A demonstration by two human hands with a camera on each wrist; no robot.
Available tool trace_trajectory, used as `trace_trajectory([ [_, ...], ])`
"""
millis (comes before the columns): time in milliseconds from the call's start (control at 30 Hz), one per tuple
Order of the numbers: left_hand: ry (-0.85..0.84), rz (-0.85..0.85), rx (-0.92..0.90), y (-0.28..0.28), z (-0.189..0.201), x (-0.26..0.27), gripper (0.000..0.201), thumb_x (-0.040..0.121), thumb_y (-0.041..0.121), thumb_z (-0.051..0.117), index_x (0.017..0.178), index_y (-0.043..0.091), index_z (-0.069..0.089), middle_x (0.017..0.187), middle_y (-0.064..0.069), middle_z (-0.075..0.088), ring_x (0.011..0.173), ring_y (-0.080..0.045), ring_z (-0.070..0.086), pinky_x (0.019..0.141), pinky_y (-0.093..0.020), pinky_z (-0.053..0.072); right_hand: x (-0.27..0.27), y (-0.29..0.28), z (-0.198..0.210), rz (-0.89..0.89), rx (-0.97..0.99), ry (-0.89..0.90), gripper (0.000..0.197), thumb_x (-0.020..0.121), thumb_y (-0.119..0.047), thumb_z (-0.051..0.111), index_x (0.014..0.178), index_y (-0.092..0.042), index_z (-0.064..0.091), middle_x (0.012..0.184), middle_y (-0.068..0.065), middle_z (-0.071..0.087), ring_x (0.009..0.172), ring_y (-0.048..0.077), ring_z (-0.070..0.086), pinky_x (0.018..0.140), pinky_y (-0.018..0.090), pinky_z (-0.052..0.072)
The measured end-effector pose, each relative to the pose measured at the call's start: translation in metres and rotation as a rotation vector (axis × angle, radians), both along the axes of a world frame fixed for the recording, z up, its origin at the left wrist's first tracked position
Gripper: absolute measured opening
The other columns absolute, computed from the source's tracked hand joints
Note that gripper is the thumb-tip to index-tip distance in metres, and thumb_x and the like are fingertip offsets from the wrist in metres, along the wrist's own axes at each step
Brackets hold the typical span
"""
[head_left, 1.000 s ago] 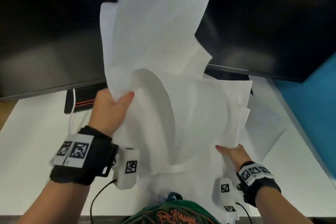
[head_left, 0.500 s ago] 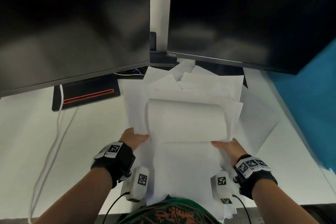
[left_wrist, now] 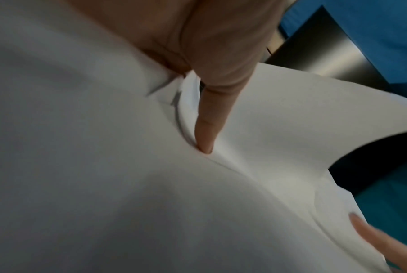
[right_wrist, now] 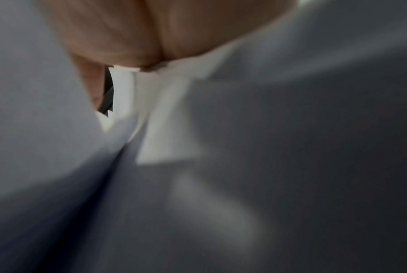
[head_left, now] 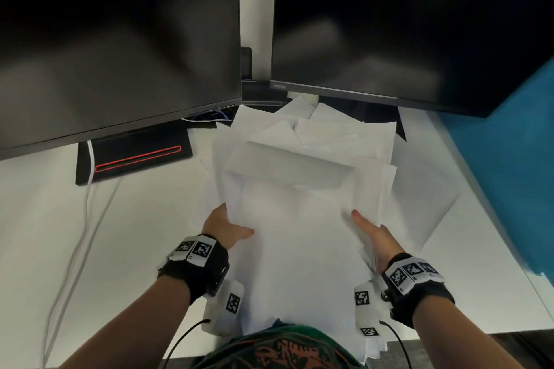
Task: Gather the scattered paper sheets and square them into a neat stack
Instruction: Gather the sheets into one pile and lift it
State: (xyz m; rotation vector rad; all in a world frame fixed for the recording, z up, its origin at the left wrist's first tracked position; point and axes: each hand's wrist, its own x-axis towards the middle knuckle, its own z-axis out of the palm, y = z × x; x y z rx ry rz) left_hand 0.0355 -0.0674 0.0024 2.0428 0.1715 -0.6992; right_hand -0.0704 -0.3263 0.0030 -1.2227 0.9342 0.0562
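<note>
Holding the paper sheets (head_left: pixel 299 234) from both sides, the person has the pile lying on the white desk (head_left: pixel 90 249), close to the body and in front of two dark monitors (head_left: pixel 120 39). The left hand (head_left: pixel 223 226) pinches the left edge, thumb on top and fingers tucked under. The right hand (head_left: pixel 373 234) lies along the right edge with its thumb flat on top; its other fingers are hidden by paper, so how they hold cannot be told. The pile is still messy, with corners poking out at the far end and on the right. To do this step well, it looks best to push both sides in softly, then stand the pile on one edge and tap it. Squeezing hard could bend the top sheet, which curls up at its far end. Both wrist views are blurry and mostly show paper. How many sheets there are cannot be seen.
</note>
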Motion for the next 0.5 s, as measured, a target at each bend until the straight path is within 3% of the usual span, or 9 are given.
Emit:
trace_trajectory([
  [67,-0.06,-0.026,0.012,-0.006,0.003,0.001,0.052,0.067,0.009,0.077,0.115,0.009,0.056,0.113,-0.011,0.066,0.105,-0.03,0.061,0.095,-0.04,0.048,0.0,0.004,0.003,0.056,-0.026,-0.006,0.082,0.05,-0.053,0.083,0.116,-0.011,0.056,0.09,-0.003,0.071,0.092,0.016,0.068,0.08,0.026,0.047],
  [100,-0.091,-0.032,0.014,-0.009,0.004,0.001,0.056,0.068,0.01,0.076,0.119,0.01,0.054,0.117,-0.011,0.064,0.108,-0.03,0.059,0.096,-0.038,0.046,0.001,0.005,0.001,0.061,-0.041,-0.012,0.083,0.048,-0.051,0.084,0.115,-0.007,0.06,0.086,0.0,0.074,0.083,0.016,0.07,0.07,0.025,0.05],
  [200,-0.166,-0.068,0.037,-0.016,0.008,0.005,0.057,0.072,0.01,0.073,0.125,0.009,0.051,0.122,-0.011,0.062,0.112,-0.029,0.057,0.092,-0.028,0.043,0.002,0.005,0.002,0.067,-0.051,0.021,0.039,0.074,-0.023,0.074,0.106,-0.004,0.063,0.083,0.006,0.07,0.074,0.015,0.066,0.056,0.022,0.048],
  [267,-0.174,-0.109,0.032,-0.017,0.011,0.008,0.054,0.073,0.01,0.073,0.123,0.009,0.052,0.12,-0.011,0.063,0.11,-0.028,0.058,0.088,-0.025,0.042,0.002,0.005,0.004,0.07,-0.062,0.026,0.029,0.075,-0.019,0.074,0.097,-0.005,0.061,0.082,0.008,0.068,0.073,0.018,0.065,0.058,0.026,0.049],
  [367,-0.123,-0.154,-0.012,-0.016,0.014,0.014,0.049,0.073,0.01,0.074,0.118,0.008,0.055,0.115,-0.011,0.065,0.104,-0.027,0.06,0.088,-0.028,0.044,0.003,0.004,-0.001,0.084,-0.095,0.042,0.045,0.068,-0.026,0.08,0.102,-0.005,0.061,0.094,0.014,0.071,0.084,0.026,0.069,0.074,0.034,0.055],
  [500,-0.066,-0.25,-0.071,-0.012,0.015,0.018,0.047,0.072,0.005,0.074,0.115,0.008,0.055,0.103,-0.006,0.062,0.102,-0.025,0.06,0.088,-0.029,0.044,0.004,0.004,-0.006,0.111,-0.1,0.06,0.057,0.064,-0.021,0.083,0.113,-0.002,0.061,0.103,0.017,0.071,0.092,0.029,0.069,0.083,0.042,0.055],
])
